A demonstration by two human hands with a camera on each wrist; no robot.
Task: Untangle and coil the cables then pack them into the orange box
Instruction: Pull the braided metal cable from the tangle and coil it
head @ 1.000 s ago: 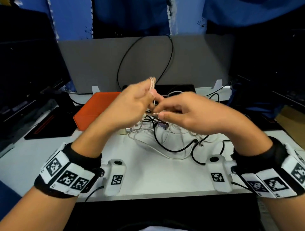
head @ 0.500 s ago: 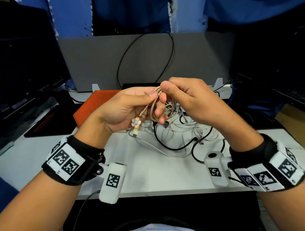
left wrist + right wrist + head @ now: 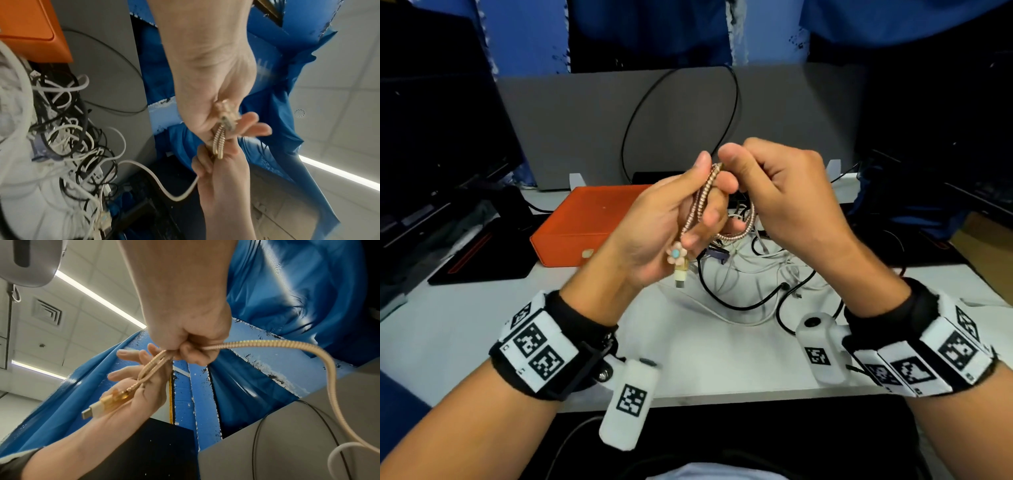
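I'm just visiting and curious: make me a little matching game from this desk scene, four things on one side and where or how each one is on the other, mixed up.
Things:
1. gold cable
2. orange box
3. flower charm
4. cable tangle

States:
A. lying loose on the white desk
B. shut, on the desk at the left
C. folded double, held by both hands
D. dangling near the plug, below the left hand

Pairs: 1-C, 2-B, 3-D, 4-A
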